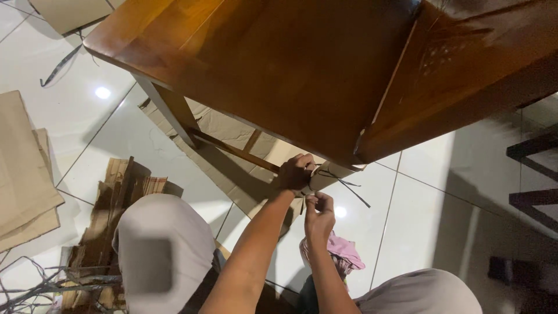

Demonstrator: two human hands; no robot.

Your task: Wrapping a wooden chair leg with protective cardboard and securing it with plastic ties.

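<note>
A brown wooden chair stands over me, seen from above its seat. One front leg is wrapped in tan cardboard. My left hand grips that wrapped leg just under the seat. Just below it, my right hand pinches the end of a thin dark strap that runs round the wrapping, its loose end sticking out to the right. My knees in light trousers show at the bottom.
Flattened cardboard lies under the chair on white floor tiles. Torn corrugated pieces and paper sheets lie at left, loose straps at bottom left. A pink cloth is beneath my right hand. Dark furniture legs stand at right.
</note>
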